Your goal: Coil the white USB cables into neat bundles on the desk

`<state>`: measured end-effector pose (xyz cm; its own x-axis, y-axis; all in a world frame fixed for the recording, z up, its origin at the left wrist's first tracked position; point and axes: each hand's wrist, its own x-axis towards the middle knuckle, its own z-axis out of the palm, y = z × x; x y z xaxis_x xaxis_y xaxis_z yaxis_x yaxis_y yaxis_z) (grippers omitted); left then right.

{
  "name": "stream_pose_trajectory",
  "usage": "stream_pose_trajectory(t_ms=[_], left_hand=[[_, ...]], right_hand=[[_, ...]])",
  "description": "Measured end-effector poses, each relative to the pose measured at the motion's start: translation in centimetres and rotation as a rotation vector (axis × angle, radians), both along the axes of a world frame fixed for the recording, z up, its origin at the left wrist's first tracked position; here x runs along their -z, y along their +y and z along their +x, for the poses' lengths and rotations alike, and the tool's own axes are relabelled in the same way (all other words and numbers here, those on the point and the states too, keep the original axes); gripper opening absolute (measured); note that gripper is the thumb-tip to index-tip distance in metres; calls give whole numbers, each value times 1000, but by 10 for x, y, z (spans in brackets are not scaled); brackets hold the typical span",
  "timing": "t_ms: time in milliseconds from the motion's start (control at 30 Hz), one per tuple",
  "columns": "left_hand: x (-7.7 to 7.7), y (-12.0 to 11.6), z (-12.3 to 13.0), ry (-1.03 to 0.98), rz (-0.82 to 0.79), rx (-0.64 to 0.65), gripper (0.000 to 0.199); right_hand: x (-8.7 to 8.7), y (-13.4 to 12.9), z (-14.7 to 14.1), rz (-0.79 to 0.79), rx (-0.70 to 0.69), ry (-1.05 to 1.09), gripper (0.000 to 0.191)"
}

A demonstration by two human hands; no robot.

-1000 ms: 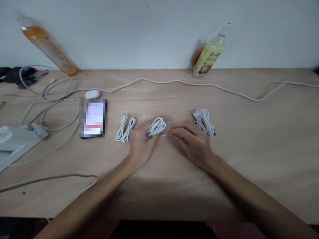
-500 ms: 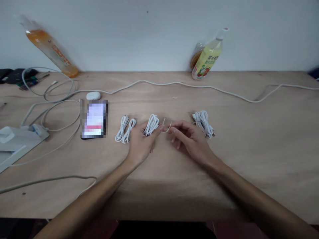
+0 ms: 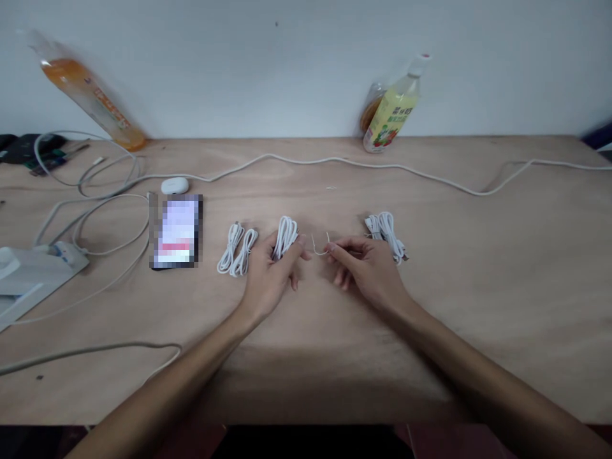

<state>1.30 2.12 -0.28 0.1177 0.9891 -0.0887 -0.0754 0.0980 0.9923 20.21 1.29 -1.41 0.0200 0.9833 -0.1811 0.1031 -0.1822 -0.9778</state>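
Note:
My left hand (image 3: 273,268) is closed around a coiled white cable (image 3: 285,237), whose loops stick up between thumb and fingers. Between finger and thumb, my right hand (image 3: 366,264) pinches a thin white twist tie (image 3: 320,251), bent into a U with both ends pointing up. A small gap separates the tie from the left fingertips. Left of my left hand lie two bundled white cables (image 3: 236,250) side by side. Just beyond my right hand rests another pair of white cable bundles (image 3: 386,233), partly covered by my fingers.
A phone (image 3: 176,231) and a white earbud case (image 3: 174,185) lie left. A long white cable (image 3: 335,160) crosses the table's back. An orange drink bottle (image 3: 95,105) and a yellow drink bottle (image 3: 393,115) stand by the wall. A white power strip (image 3: 38,274) sits far left with tangled cords.
The left fingers have come away from the twist tie, which now hangs from my right hand alone. The coiled cable stays in my left hand, shifted slightly left.

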Motion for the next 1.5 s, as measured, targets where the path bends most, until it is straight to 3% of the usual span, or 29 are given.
stream_pose_trajectory(t_ms=[100, 233, 333, 433, 567, 700, 967, 1133, 1233, 1400, 1500], left_hand=[[2, 2, 1, -137, -61, 4, 35], [6, 4, 0, -300, -145, 108, 43], [7, 4, -1, -389, -204, 158, 34], [6, 3, 0, -429, -236, 155, 24], [6, 0, 1, -432, -217, 186, 24], [8, -1, 1, -441, -216, 252, 37], [6, -2, 1, -396, -206, 268, 52], [12, 0, 0, -305, -177, 219, 50], [15, 1, 0, -256, -143, 181, 47], [12, 0, 1, -210, -123, 149, 40], [10, -1, 2, -207, -110, 144, 38]], right_hand=[[1, -1, -1, -21, 37, -46, 38], [4, -4, -3, -24, 102, -53, 42], [5, -6, -4, 8, 131, -51, 51], [5, -8, -6, 124, 112, -67, 37], [2, -12, -10, 225, 43, -48, 27], [1, -14, -12, 232, 12, -61, 25], [6, -12, -9, 317, 13, -118, 18], [7, -14, -13, 345, 81, -42, 17], [8, -15, -15, 351, 44, -11, 18], [4, -16, -15, 412, 127, -13, 23], [0, -17, -13, 416, 82, -71, 13]])
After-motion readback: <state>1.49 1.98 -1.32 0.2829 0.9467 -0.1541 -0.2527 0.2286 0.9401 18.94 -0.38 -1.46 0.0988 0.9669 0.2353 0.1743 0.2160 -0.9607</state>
